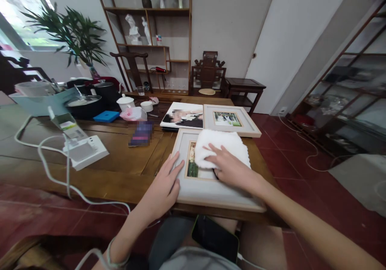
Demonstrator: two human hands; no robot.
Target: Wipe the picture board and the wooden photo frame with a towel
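White fluffy cloth (221, 147), pale wood picture frame (211, 191), brown wooden table (126, 157), blue box (106, 116), dark red floor tiles (289, 149)

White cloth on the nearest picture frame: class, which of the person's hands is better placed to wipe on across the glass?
Probably the right hand: it lies flat on the white cloth over the picture frame. The left hand rests on the frame's left border.

white cloth (221, 147) | folded, atop picture frame (211, 191) | flat, table edge
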